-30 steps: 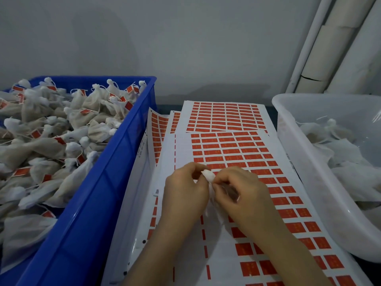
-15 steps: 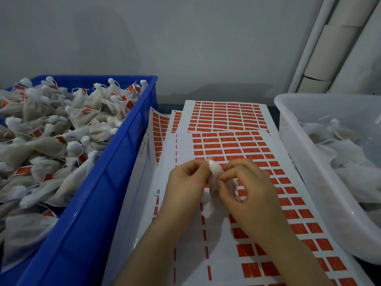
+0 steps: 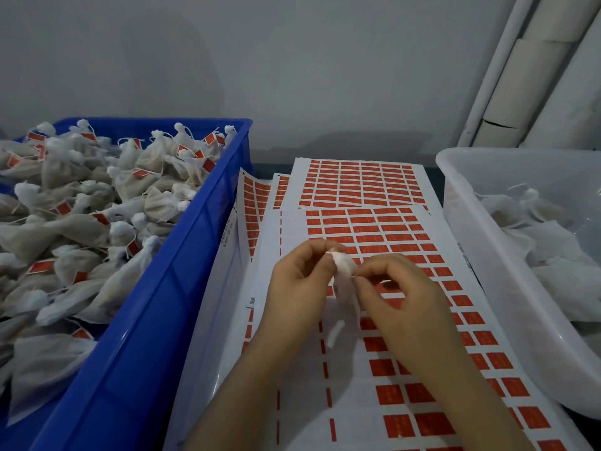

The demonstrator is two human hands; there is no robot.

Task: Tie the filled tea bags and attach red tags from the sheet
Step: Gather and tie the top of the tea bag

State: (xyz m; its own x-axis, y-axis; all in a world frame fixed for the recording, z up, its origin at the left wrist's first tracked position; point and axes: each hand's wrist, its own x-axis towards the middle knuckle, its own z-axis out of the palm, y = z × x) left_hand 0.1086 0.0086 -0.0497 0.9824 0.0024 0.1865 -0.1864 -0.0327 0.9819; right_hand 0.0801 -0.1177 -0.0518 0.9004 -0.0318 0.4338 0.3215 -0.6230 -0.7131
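Observation:
A small white tea bag [image 3: 344, 278] hangs between both hands above the top sheet of red tags [image 3: 403, 242]. My left hand [image 3: 299, 284] pinches the bag's gathered neck at its upper left. My right hand [image 3: 400, 297] pinches the bag's string at the right side of the neck. The lower part of the bag drops down between the wrists. Rows of red tags remain on the sheet, while its left columns are mostly bare white backing.
A blue crate [image 3: 156, 304] on the left holds several tied bags with red tags. A translucent white tub [image 3: 487, 255] on the right holds untagged white bags. More tag sheets [image 3: 357, 180] lie behind. A grey wall and white pipes [image 3: 520, 70] stand at the back.
Both hands have lifted slightly away from me with the bag. The right fingers have shifted from covering the bag to pinching at its neck, so more of the bag shows.

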